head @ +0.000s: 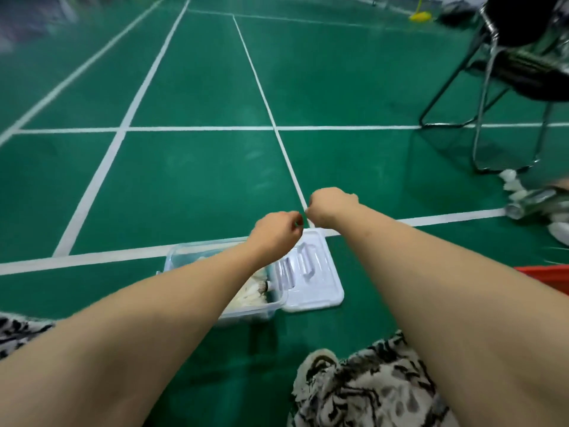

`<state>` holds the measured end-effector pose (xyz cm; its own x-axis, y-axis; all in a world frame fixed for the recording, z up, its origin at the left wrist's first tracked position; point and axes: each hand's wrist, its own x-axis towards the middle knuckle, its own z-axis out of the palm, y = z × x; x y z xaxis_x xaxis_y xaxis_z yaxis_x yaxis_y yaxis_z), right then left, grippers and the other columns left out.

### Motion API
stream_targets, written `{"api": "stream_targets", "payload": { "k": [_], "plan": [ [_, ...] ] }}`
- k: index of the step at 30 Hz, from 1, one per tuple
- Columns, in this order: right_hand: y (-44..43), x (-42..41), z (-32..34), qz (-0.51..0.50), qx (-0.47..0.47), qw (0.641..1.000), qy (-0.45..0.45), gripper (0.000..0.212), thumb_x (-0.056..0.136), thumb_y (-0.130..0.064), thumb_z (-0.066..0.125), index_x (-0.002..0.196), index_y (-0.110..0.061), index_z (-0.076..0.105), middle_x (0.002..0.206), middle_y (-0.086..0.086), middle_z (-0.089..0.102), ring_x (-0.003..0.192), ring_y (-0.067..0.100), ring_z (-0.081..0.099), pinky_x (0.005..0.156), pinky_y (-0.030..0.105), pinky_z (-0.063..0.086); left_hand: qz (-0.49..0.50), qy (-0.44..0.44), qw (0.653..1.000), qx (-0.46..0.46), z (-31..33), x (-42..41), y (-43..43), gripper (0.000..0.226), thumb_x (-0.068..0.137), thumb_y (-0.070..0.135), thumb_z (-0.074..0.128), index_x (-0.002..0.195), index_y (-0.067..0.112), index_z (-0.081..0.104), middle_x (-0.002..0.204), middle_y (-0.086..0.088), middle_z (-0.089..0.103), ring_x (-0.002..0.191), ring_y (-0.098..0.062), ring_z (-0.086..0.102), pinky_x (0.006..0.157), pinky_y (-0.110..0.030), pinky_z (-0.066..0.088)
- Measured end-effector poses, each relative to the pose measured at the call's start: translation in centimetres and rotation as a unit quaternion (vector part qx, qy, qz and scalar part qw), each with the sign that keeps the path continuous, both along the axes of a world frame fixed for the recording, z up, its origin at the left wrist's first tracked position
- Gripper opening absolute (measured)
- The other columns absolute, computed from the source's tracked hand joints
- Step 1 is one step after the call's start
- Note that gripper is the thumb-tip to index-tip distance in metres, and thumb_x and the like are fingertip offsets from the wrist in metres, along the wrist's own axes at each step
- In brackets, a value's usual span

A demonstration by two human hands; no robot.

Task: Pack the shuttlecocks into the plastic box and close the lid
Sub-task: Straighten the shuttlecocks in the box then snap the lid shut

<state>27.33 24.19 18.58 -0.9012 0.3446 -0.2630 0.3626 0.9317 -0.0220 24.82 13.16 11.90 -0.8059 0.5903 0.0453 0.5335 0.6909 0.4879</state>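
Our left hand [275, 232] and right hand [330, 208] hang over the plastic box [174, 259] of shuttlecocks [250, 294], its lid [317, 291] lying alongside. The fingers curl away from us, so we cannot tell their grip.

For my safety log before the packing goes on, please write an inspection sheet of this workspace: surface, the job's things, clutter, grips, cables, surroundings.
Surface: green court floor with white lines.
Job's things: clear plastic box open, shuttlecocks inside; lid flat on the floor by the box's right side.
Clutter: loose shuttlecocks by the chair legs; blurred silvery object beside them; red object at the right edge.
Grips: left hand and right hand side by side, fingers curled under; whether they hold anything cannot be told.
Cables: nothing seen.
Surroundings: black chair at right; yellow object far off; patterned cloth near the camera.
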Motion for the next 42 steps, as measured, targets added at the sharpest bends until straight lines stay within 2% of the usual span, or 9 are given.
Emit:
{"api": "stream_targets", "payload": {
  "k": [6, 9, 12, 18, 26, 30, 35, 38, 42],
  "plan": [
    [6.0, -1.1, -2.8, -0.083, -0.011, 0.996, -0.031, 0.012, 0.09, -0.015, 0.039, 0.091, -0.018, 0.051, 0.117, 0.005, 0.06, 0.105, 0.026, 0.052, 0.087, 0.036, 0.031, -0.004, -0.008, 0.999, -0.034, -1.1, -2.4, 4.3, 0.026, 0.089, 0.022, 0.04, 0.106, 0.017, 0.059, 0.106, -0.008, 0.066, 0.097, -0.03, 0.058, 0.078, -0.035, 0.047],
    [7.2, -1.3, -8.1, -0.13, -0.047, 0.989, -0.058, 0.025, 0.089, -0.017, 0.04, 0.106, -0.018, 0.057, 0.118, 0.002, 0.06, 0.111, 0.024, 0.054, 0.089, 0.036, 0.031, 0.0, -0.02, 0.996, -0.082, -4.6, -3.7, 4.8, 0.029, 0.091, 0.026, 0.04, 0.114, 0.018, 0.055, 0.113, -0.005, 0.064, 0.104, -0.029, 0.057, 0.084, -0.036, 0.046],
    [8.5, -1.3, -12.8, -0.189, -0.078, 0.975, -0.084, 0.034, 0.089, -0.013, 0.038, 0.118, -0.015, 0.054, 0.121, 0.005, 0.06, 0.113, 0.024, 0.055, 0.101, 0.039, 0.03, 0.01, -0.034, 0.992, -0.122, -8.1, -5.6, 5.3, 0.031, 0.09, 0.023, 0.039, 0.117, 0.019, 0.054, 0.117, -0.004, 0.063, 0.108, -0.027, 0.056, 0.085, -0.035, 0.042],
    [8.4, -4.7, -18.5, -0.241, -0.172, 0.951, -0.086, 0.033, 0.093, -0.02, 0.04, 0.123, -0.013, 0.049, 0.127, 0.008, 0.057, 0.119, 0.026, 0.05, 0.099, 0.038, 0.032, -0.009, -0.07, 0.988, -0.139, -13.4, -7.6, 7.7, 0.034, 0.09, 0.02, 0.038, 0.121, 0.019, 0.051, 0.116, -0.008, 0.063, 0.105, -0.031, 0.057, 0.085, -0.036, 0.044],
    [7.3, -7.1, -25.8, -0.272, -0.255, 0.916, -0.146, 0.042, 0.095, -0.03, 0.038, 0.133, -0.011, 0.036, 0.13, 0.01, 0.053, 0.121, 0.03, 0.048, 0.1, 0.039, 0.037, -0.055, -0.017, 0.977, -0.206, -16.5, -9.6, 9.5, 0.034, 0.09, 0.019, 0.038, 0.122, 0.02, 0.049, 0.114, -0.008, 0.063, 0.105, -0.029, 0.055, 0.078, -0.035, 0.041],
    [6.6, -7.6, -27.6, -0.303, -0.276, 0.905, -0.113, 0.035, 0.096, -0.021, 0.037, 0.127, -0.005, 0.043, 0.129, 0.015, 0.053, 0.119, 0.033, 0.05, 0.101, 0.041, 0.039, -0.036, -0.024, 0.984, -0.176, -16.7, -10.0, 9.4, 0.033, 0.092, 0.021, 0.036, 0.122, 0.019, 0.05, 0.114, -0.007, 0.064, 0.104, -0.028, 0.056, 0.076, -0.034, 0.043],
    [7.4, -7.4, -27.5, -0.318, -0.244, 0.909, -0.113, 0.026, 0.095, -0.012, 0.038, 0.115, -0.009, 0.054, 0.118, 0.009, 0.06, 0.112, 0.028, 0.054, 0.095, 0.035, 0.037, -0.029, -0.019, 0.985, -0.171, -16.8, -9.6, 9.1, 0.03, 0.092, 0.019, 0.036, 0.116, 0.018, 0.054, 0.11, -0.007, 0.065, 0.1, -0.03, 0.058, 0.075, -0.034, 0.045],
    [7.8, -7.2, -26.4, -0.325, -0.249, 0.907, -0.095, 0.026, 0.094, -0.009, 0.039, 0.115, -0.008, 0.054, 0.115, 0.01, 0.061, 0.108, 0.028, 0.056, 0.1, 0.036, 0.04, -0.029, -0.023, 0.983, -0.177, -16.6, -9.7, 8.9, 0.029, 0.09, 0.015, 0.037, 0.113, 0.014, 0.054, 0.107, -0.01, 0.065, 0.097, -0.032, 0.058, 0.076, -0.037, 0.047],
    [8.8, -6.1, -24.1, -0.325, -0.229, 0.916, -0.056, 0.023, 0.095, -0.012, 0.038, 0.111, -0.008, 0.055, 0.1, 0.011, 0.059, 0.104, 0.029, 0.058, 0.096, 0.036, 0.044, -0.019, -0.024, 0.989, -0.146, -15.3, -8.4, 8.3, 0.034, 0.09, 0.012, 0.037, 0.121, 0.014, 0.049, 0.112, -0.011, 0.061, 0.098, -0.035, 0.058, 0.078, -0.039, 0.046]
  ]
}}
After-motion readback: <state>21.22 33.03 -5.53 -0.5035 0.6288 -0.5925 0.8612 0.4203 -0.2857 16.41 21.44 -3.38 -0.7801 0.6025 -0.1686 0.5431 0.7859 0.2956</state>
